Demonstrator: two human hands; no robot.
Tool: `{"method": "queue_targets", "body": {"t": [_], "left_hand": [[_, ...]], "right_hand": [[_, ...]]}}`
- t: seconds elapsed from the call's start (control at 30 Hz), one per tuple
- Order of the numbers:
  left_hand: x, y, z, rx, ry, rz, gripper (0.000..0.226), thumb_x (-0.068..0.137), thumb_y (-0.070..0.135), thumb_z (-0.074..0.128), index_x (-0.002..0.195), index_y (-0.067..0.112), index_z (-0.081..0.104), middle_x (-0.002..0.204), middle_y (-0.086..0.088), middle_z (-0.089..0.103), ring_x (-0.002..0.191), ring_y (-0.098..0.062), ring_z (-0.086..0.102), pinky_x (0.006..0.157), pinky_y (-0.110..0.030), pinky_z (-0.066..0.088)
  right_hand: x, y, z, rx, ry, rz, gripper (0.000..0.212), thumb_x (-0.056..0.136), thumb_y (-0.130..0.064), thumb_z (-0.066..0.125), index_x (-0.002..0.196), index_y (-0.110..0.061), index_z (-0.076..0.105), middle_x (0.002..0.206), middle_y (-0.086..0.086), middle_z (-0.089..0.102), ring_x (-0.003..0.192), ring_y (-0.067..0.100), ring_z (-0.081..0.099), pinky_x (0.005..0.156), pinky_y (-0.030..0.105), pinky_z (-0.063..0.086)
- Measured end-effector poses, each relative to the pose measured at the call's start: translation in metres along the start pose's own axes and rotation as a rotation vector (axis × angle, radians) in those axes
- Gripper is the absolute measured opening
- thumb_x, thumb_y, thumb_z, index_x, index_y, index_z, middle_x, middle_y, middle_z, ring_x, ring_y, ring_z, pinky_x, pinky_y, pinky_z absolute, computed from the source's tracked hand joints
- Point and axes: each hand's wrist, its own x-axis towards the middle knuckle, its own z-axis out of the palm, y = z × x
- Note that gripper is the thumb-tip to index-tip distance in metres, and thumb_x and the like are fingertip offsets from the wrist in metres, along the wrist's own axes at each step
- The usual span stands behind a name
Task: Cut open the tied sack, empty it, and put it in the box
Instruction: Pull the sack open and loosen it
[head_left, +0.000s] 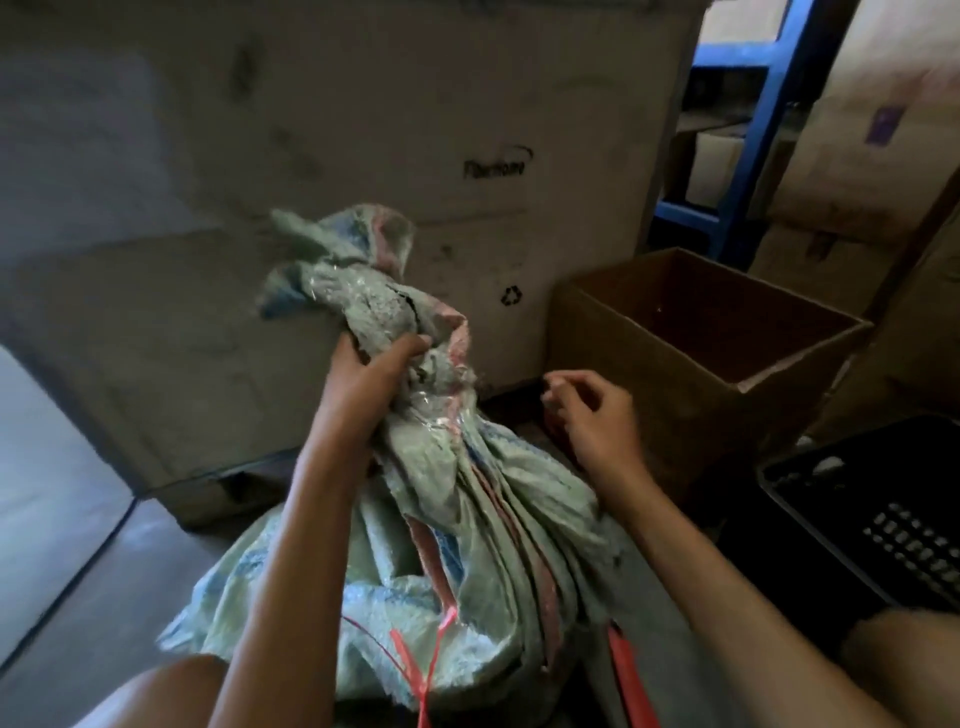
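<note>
Location note: I am working in a storeroom. Facing me are a tall printed carton (467, 130), blue steel racking (737, 156) with more cartons (841, 171), an open cardboard box (649, 353) and a black plastic crate (857, 493).

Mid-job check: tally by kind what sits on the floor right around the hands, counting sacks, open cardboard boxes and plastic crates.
Woven sack: 1
Open brown cardboard box: 1
Black plastic crate: 1
Total: 3
</note>
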Motion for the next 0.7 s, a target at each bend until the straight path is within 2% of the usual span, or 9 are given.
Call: {"method": "queue_targets", "body": {"t": [0.07, 0.13, 0.2, 0.23, 0.3, 0.4, 0.47, 0.6, 0.7], "left_hand": [[-0.003, 0.014, -0.002, -0.224, -0.072, -0.037, 0.036, 0.092, 0.043, 0.063, 0.116, 0.019, 0.073, 0.108, -0.010, 0.079, 0.096, -0.024, 0.077, 0.075, -0.032, 0.062], [-0.005, 0.021, -0.003, -0.373, -0.065, 0.023, 0.032, 0.107, 0.028, 0.043, 0.107, 0.025, 0.075, 0.101, -0.007, 0.078, 0.092, -0.019, 0.075, 0.075, -0.030, 0.061], [-0.004, 0.031, -0.007, -0.473, 0.009, 0.062, 0.034, 0.109, 0.013, 0.040, 0.114, 0.034, 0.067, 0.106, -0.003, 0.073, 0.095, -0.018, 0.071, 0.081, -0.031, 0.060], [-0.005, 0.034, -0.009, -0.494, -0.011, 0.078, 0.040, 0.109, 0.013, 0.038, 0.107, 0.034, 0.073, 0.100, 0.000, 0.076, 0.090, -0.013, 0.073, 0.079, -0.029, 0.061], [-0.006, 0.035, -0.011, -0.508, -0.105, 0.054, 0.053, 0.109, 0.024, 0.035, 0.090, 0.028, 0.084, 0.091, 0.000, 0.081, 0.083, -0.010, 0.077, 0.074, -0.026, 0.062], [-0.011, 0.039, -0.013, -0.491, -0.230, -0.010, 0.045, 0.094, 0.044, 0.056, 0.131, 0.021, 0.068, 0.120, -0.013, 0.076, 0.111, -0.026, 0.073, 0.094, -0.042, 0.057], [-0.005, 0.035, -0.015, -0.412, -0.189, 0.087, 0.047, 0.090, 0.036, 0.067, 0.136, 0.032, 0.058, 0.122, -0.009, 0.076, 0.112, -0.026, 0.073, 0.094, -0.045, 0.057], [-0.003, 0.039, -0.019, -0.336, -0.051, 0.117, 0.049, 0.082, 0.033, 0.079, 0.123, 0.010, 0.067, 0.112, -0.018, 0.077, 0.106, -0.037, 0.074, 0.095, -0.053, 0.057], [-0.001, 0.041, -0.026, -0.313, -0.004, 0.117, 0.036, 0.089, 0.031, 0.075, 0.111, 0.003, 0.072, 0.108, -0.027, 0.076, 0.108, -0.048, 0.069, 0.095, -0.060, 0.054]], "right_hand": [[0.000, -0.050, 0.009, 0.053, -0.259, -0.074, 0.021, 0.097, -0.033, 0.059, 0.093, -0.020, 0.075, 0.088, 0.001, 0.076, 0.077, 0.007, 0.068, 0.072, 0.024, 0.053], [-0.003, -0.086, 0.018, 0.003, -0.417, -0.117, 0.038, 0.092, -0.053, 0.058, 0.092, -0.019, 0.075, 0.090, 0.003, 0.077, 0.081, 0.012, 0.071, 0.075, 0.031, 0.056], [-0.005, -0.109, 0.026, -0.089, -0.413, -0.166, 0.055, 0.080, -0.073, 0.054, 0.098, -0.024, 0.070, 0.093, -0.002, 0.074, 0.085, 0.011, 0.069, 0.072, 0.028, 0.056], [-0.005, -0.117, 0.030, -0.098, -0.378, -0.187, 0.060, 0.075, -0.076, 0.054, 0.104, -0.025, 0.066, 0.096, -0.006, 0.071, 0.087, 0.006, 0.067, 0.068, 0.021, 0.053], [-0.004, -0.126, 0.036, -0.106, -0.280, -0.274, 0.054, 0.079, -0.068, 0.059, 0.115, -0.029, 0.056, 0.102, -0.011, 0.066, 0.092, 0.000, 0.062, 0.069, 0.016, 0.048], [0.001, -0.121, 0.043, -0.123, -0.129, -0.552, 0.028, 0.087, -0.042, 0.070, 0.110, -0.027, 0.061, 0.101, -0.008, 0.067, 0.094, 0.004, 0.063, 0.078, 0.027, 0.053], [0.003, -0.113, 0.044, -0.120, -0.084, -0.664, 0.009, 0.089, -0.028, 0.070, 0.096, -0.023, 0.067, 0.090, -0.005, 0.069, 0.083, 0.009, 0.066, 0.073, 0.036, 0.055], [0.016, -0.097, 0.031, -0.153, 0.044, -0.599, 0.009, 0.090, -0.022, 0.069, 0.081, -0.021, 0.067, 0.073, -0.007, 0.069, 0.068, 0.011, 0.066, 0.062, 0.034, 0.052], [0.031, -0.086, 0.018, -0.084, 0.102, -0.453, 0.010, 0.089, -0.015, 0.069, 0.080, -0.019, 0.070, 0.074, -0.006, 0.072, 0.071, 0.014, 0.068, 0.066, 0.033, 0.053]]}}
